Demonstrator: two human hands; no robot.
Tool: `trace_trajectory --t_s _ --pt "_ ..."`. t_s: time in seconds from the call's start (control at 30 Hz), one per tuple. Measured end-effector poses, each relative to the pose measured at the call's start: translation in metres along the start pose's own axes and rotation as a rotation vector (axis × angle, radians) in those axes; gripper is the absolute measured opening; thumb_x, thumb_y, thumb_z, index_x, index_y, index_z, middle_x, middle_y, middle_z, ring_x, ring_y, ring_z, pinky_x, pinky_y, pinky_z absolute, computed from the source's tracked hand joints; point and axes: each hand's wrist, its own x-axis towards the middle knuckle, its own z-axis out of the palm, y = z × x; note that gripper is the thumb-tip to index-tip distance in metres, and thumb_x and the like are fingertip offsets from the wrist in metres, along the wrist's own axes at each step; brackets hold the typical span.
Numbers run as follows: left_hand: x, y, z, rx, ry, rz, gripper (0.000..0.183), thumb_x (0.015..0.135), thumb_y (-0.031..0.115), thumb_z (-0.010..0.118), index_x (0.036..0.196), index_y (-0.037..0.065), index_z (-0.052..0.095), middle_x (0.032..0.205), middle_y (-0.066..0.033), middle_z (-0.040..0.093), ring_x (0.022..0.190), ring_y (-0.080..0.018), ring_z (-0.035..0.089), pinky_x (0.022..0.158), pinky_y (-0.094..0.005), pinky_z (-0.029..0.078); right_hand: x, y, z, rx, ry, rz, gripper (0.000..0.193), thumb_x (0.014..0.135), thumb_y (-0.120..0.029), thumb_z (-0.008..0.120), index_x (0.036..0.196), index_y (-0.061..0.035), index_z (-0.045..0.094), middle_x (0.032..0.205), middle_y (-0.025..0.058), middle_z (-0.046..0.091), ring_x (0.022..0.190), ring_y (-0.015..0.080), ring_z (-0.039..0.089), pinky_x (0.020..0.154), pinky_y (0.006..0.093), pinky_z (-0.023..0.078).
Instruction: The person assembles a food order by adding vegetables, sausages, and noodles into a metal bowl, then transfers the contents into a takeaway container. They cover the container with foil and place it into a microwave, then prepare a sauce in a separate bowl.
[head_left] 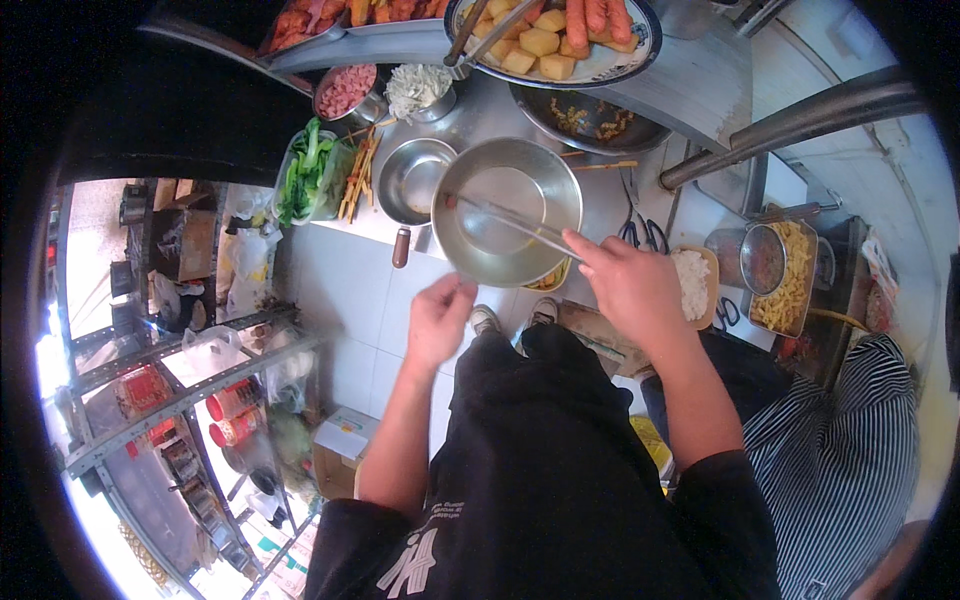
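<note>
Black shirt [545, 480] nearest, left fingers [460, 293] pinch the bowl's [490, 245] rim, right fingers [582, 247] a utensil [520, 226].

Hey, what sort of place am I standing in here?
Most likely a small working kitchen, perhaps a food business, though nothing confirms the latter. Signs: the large metal bowl before you, leafy greens in a tub, and the dark pan with food scraps.
</note>
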Motion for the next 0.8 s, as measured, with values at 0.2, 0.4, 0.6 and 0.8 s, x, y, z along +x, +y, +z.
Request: trace_trajectory --t_s 0.2,0.4,0.6,0.8 --pt "0.051 0.010 -0.036 0.388 -0.032 0.397 0.018 0.095 0.017 0.069 0.094 -0.001 0.070 0.064 -0.0034 0.057 0.058 -0.0093 0.050 0.055 -0.0290 0.042 -0.008 0.039 -0.021 -0.346 -0.066 -0.316 0.058 0.085 -0.011 0.066 0.139 -0.0308 0.062 0.082 0.0006 0.056 0.068 0.0202 0.064 0.059 0.0365 0.050" --pt "0.065 0.041 -0.032 0.634 0.018 0.610 0.020 0.088 0.018 0.073 0.101 0.002 0.073 0.069 -0.0120 0.065 0.053 -0.0194 0.056 0.055 -0.0331 0.047 -0.014 0.062 -0.061 -0.460 -0.090 -0.378 0.053 0.085 -0.010 0.062 0.135 -0.0288 0.065 0.083 0.0028 0.058 0.065 0.0216 0.066 0.057 0.0361 0.052" --pt "0.059 0.040 -0.023 0.762 0.102 0.692 0.019 0.087 0.023 0.071 0.100 0.011 0.075 0.073 -0.0103 0.070 0.066 -0.0269 0.070 0.064 -0.0383 0.056 -0.029 0.056 -0.060 -0.434 -0.051 -0.229 0.052 0.083 -0.010 0.065 0.133 -0.0279 0.066 0.083 0.0043 0.058 0.071 0.0229 0.067 0.061 0.0388 0.054" --pt "0.019 -0.023 -0.055 0.029 0.233 0.128 0.021 0.099 0.023 0.064 0.088 0.006 0.067 0.063 -0.0023 0.061 0.050 -0.0137 0.055 0.046 -0.0292 0.041 -0.083 0.069 -0.061 0.091 0.031 0.122 0.052 0.086 -0.011 0.072 0.138 -0.0180 0.064 0.086 0.0130 0.067 0.071 0.0300 0.067 0.064 0.0380 0.054"
